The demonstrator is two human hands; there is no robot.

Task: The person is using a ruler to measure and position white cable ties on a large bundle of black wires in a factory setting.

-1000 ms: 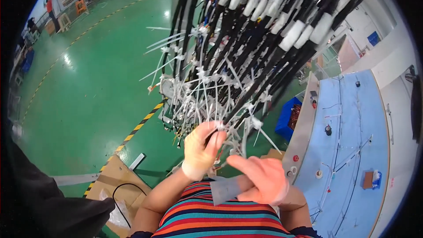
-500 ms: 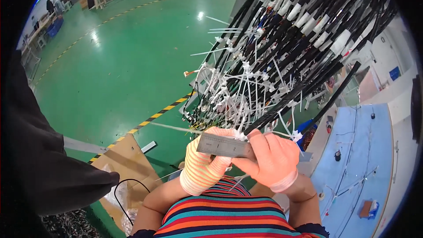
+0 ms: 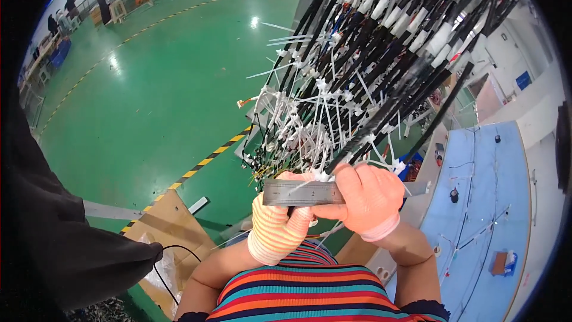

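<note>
A short steel ruler (image 3: 298, 193) lies nearly level across both hands, in front of my chest. My right hand (image 3: 374, 200), in an orange knit glove, is closed on its right part, thumb below and fingers over it. My left hand (image 3: 275, 229), in a striped glove, is closed behind and under the ruler's left part on a black-sleeved wire harness, whose gripped part is mostly hidden. The black sleeve (image 3: 363, 137) runs up from between the hands into the hanging bundle. A white cable tie (image 3: 322, 175) sits on it right above the ruler.
A dense bundle of black-sleeved harnesses (image 3: 375, 42) with white cable ties hangs ahead. A blue board (image 3: 476, 191) with wires stands at right. Dark cloth (image 3: 77, 226) hangs at left, above cardboard (image 3: 173, 220). People and stools are far off on the green floor (image 3: 161, 101).
The ruler has turned from slightly tilted to nearly level. A cable tie tail that stuck out left of my left hand no longer shows there. The view has shifted slightly.
</note>
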